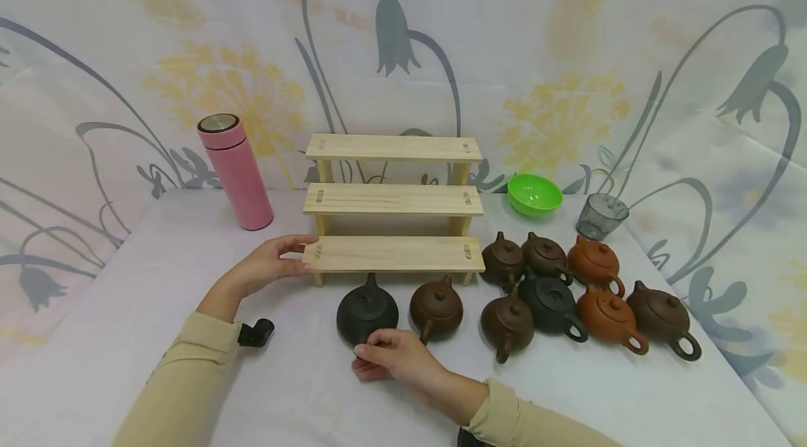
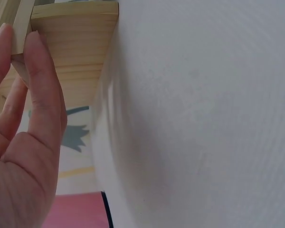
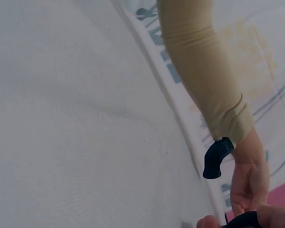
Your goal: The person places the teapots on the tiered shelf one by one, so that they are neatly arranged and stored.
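A three-tier wooden shelf [image 1: 391, 254] stands in the middle of the table. My left hand [image 1: 265, 266] pinches the left end of its lowest board, thumb on one face and fingers on the other, as the left wrist view shows of the board's edge [image 2: 23, 33]. In front of the shelf sits a black teapot [image 1: 364, 310], spout toward the shelf. My right hand [image 1: 398, 361] pinches its handle, which the fingers mostly cover; part of the dark handle [image 3: 244, 219] shows in the right wrist view. A brown teapot [image 1: 436, 307] sits just right of the black one.
More teapots, brown, orange-brown [image 1: 608, 317] and one black [image 1: 551, 303], crowd the table's right side. Behind them are a green bowl [image 1: 534, 196] and a clear glass [image 1: 602, 216]. A pink thermos [image 1: 236, 177] stands at the back left.
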